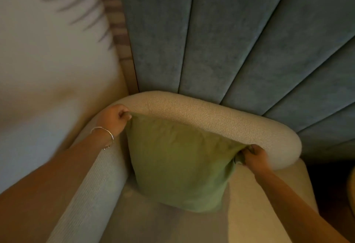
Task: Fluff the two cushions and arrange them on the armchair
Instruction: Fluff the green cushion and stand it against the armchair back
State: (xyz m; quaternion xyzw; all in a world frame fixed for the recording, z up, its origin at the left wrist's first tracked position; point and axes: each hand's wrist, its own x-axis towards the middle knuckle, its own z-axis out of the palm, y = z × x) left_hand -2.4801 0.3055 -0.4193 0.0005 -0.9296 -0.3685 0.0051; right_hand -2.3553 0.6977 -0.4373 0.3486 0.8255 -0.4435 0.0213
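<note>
Cushion (pixel 180 158) upright against armchair (pixel 221 121) back, left hand (pixel 115 117) and right hand (pixel 254 155) each fisted on a top corner — bracelet (pixel 104 133) on left wrist.

1. Padded wall panel (pixel 240 37) behind, blue-grey, velvet-like nap. Fills the top centre and right of the view.
2. Panel is split into long vertical channels by dark seams; the seams fan outward toward the top of the frame.
3. Narrow striped strip (pixel 117 16) along the panel's left edge, brown and beige bands, running top to bottom. Material unclear.
4. White bedding (pixel 48 50) to the left of the strip, soft and blurred, with a few grey feathery marks near the top.
5. Far right edge, low: dark floor area (pixel 326 185), and a sliver of something yellowish (pixel 352 191), cropped, can't identify.
</note>
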